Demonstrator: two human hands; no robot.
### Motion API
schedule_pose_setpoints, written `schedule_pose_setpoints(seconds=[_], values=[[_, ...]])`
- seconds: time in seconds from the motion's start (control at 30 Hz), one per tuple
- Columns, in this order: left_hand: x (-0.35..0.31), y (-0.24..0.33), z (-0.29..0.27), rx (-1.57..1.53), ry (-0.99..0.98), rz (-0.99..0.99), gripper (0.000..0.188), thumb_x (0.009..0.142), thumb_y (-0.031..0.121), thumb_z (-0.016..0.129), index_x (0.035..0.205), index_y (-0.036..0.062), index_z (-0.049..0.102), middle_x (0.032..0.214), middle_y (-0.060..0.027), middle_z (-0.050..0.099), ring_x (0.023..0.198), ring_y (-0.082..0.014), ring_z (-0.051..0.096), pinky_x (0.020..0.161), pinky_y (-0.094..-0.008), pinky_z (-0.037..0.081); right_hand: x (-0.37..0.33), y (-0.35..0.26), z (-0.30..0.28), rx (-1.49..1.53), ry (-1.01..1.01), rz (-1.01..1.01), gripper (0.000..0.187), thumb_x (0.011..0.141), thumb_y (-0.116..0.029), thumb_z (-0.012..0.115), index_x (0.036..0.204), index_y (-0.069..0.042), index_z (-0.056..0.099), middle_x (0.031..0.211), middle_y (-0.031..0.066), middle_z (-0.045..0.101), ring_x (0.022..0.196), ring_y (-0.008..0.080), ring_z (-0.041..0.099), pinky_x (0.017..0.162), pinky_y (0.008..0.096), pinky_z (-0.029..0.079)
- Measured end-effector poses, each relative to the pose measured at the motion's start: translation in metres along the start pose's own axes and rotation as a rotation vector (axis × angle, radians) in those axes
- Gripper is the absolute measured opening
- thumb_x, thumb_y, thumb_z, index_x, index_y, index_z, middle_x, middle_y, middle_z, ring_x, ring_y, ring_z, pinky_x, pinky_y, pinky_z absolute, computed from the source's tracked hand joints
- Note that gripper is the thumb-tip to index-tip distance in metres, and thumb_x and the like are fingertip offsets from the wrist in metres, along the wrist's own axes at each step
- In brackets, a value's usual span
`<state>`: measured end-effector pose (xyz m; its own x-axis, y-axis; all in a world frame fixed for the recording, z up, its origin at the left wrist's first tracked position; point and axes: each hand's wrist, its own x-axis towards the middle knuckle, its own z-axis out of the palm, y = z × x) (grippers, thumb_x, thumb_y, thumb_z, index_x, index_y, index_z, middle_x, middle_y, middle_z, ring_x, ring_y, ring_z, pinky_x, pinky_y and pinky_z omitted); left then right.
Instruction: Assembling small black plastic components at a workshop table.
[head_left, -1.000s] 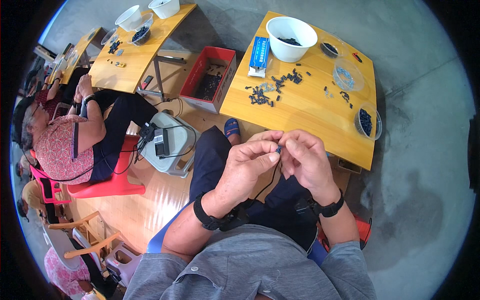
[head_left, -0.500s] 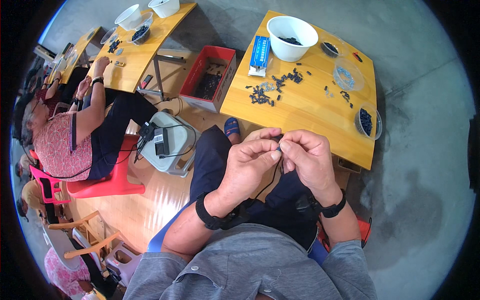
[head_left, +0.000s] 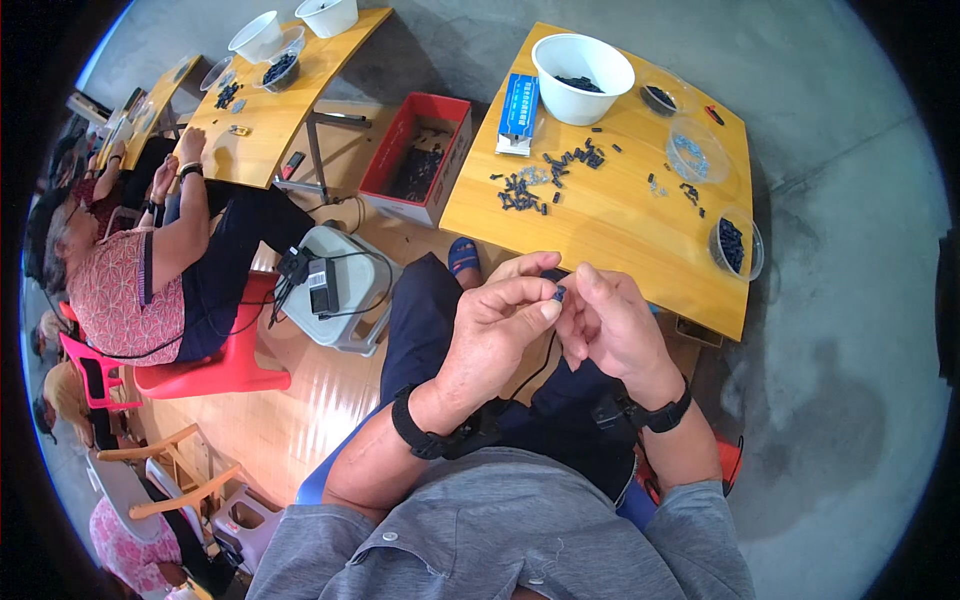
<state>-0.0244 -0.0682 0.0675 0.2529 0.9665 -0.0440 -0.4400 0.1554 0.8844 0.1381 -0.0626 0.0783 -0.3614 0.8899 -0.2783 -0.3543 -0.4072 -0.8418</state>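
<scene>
Above my lap, close to the near edge of the table, my left hand (head_left: 500,312) pinches a small dark plastic piece (head_left: 559,293) between thumb and forefinger. Only its tip shows; the fingers cover the rest. Just right of it, my right hand (head_left: 618,322) has its thumb raised away from its loosely bent fingers, and nothing shows between them. On the table beyond lie a scattered pile of small black plastic pieces (head_left: 520,193), some small clear pieces (head_left: 536,176) and a few more black pieces (head_left: 691,191).
The wooden table (head_left: 610,235) holds a white tub (head_left: 556,68), a blue-and-white box (head_left: 517,112) and clear bowls, one with black pieces (head_left: 731,245), another with clear pieces (head_left: 697,150). A red carton (head_left: 381,165) and grey stool (head_left: 345,265) stand left, near a seated person (head_left: 130,285).
My right hand's thumb and fingers have parted and drawn slightly away from the small piece. My left hand keeps its pinch. At the left table, the other person's hand has shifted.
</scene>
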Motion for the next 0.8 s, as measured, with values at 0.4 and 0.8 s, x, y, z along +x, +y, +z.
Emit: schedule_pose_setpoints(seconds=[0.4,0.8], values=[[0.001,0.009,0.005,-0.058,-0.123,-0.078,0.008,0.085,0.000,0.060,0.088,-0.0005,0.067,0.124,-0.0143,0.054,0.120,-0.0212,0.046,0.100,-0.0376,0.036,0.000,0.001,-0.007,0.180,-0.210,0.296,0.060,0.093,-0.056,0.042,0.068,-0.003,0.055,0.048,0.0033,0.048,0.031,0.0091,0.042,0.030,0.0238,0.040],[-0.005,0.015,0.006,-0.072,-0.184,-0.181,0.011,0.084,0.001,0.060,0.090,-0.0023,0.069,0.120,-0.0168,0.056,0.120,-0.0216,0.047,0.097,-0.0361,0.039,-0.009,0.001,0.009,0.251,-0.214,0.336,0.037,0.094,-0.032,0.039,0.072,-0.005,0.050,0.044,-0.0027,0.038,0.029,0.0069,0.035,0.030,0.0255,0.040]])
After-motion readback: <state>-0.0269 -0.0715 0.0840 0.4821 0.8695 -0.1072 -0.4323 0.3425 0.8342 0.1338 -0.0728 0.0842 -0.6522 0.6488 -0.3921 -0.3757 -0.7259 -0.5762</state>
